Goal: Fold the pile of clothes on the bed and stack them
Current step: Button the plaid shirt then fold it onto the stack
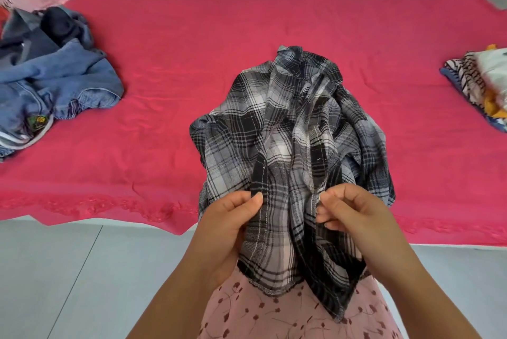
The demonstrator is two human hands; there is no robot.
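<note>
- Head view: a person stands at a bed covered by a red sheet.
- Left hand and right hand, close together, each pinch a crumpled black-and-white plaid shirt; its far part lies on the bed.
- Unfolded blue denim pile at left.
- Folded patterned stack at right.

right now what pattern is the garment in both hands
Black, grey and white plaid on the garment, clearest in the head view.
</note>
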